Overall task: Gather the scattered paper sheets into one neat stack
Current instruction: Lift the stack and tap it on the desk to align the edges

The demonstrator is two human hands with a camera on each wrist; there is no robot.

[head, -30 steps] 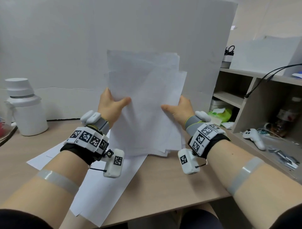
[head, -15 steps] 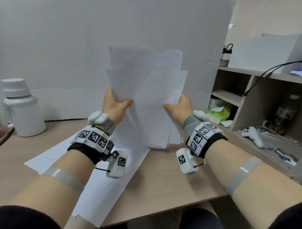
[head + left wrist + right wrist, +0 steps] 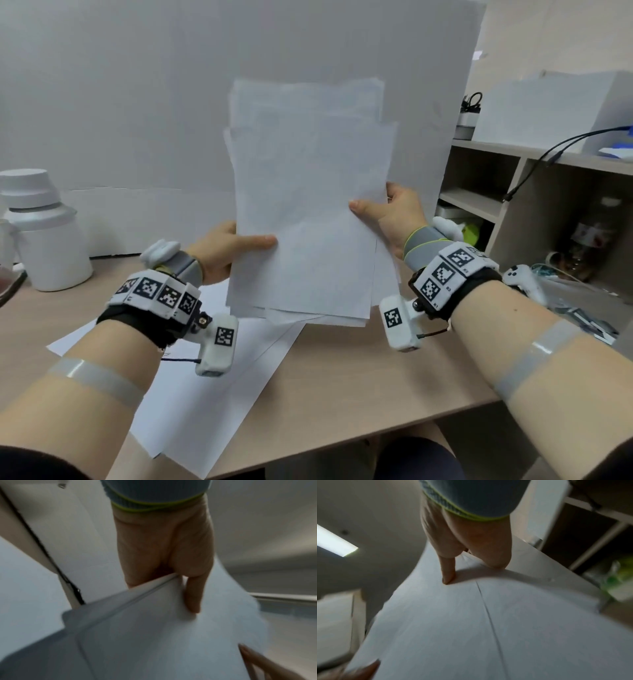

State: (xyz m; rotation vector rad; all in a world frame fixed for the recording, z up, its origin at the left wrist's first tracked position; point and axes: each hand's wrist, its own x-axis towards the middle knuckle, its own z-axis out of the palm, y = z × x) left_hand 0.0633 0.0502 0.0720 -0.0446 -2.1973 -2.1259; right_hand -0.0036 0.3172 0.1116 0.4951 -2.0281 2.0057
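A bundle of white paper sheets (image 3: 308,212) stands upright above the desk, its edges uneven at top and bottom. My left hand (image 3: 229,250) grips its left edge low down, thumb flat across the front sheet. My right hand (image 3: 387,212) grips the right edge higher up, thumb on the front. The left wrist view shows the left thumb pressed on the sheets (image 3: 163,635). In the right wrist view the right thumb presses the paper (image 3: 471,622). More white sheets (image 3: 205,387) lie fanned on the desk under my left forearm.
A white jug (image 3: 41,233) stands at the desk's far left. A white board (image 3: 171,85) backs the desk. To the right, wooden shelves (image 3: 513,205) hold small items, with a white controller (image 3: 524,281) and a black cable (image 3: 548,157) nearby.
The held bundle has risen clear of the desk. My right hand has slid higher up the right edge, while my left hand sits lower on the left edge.
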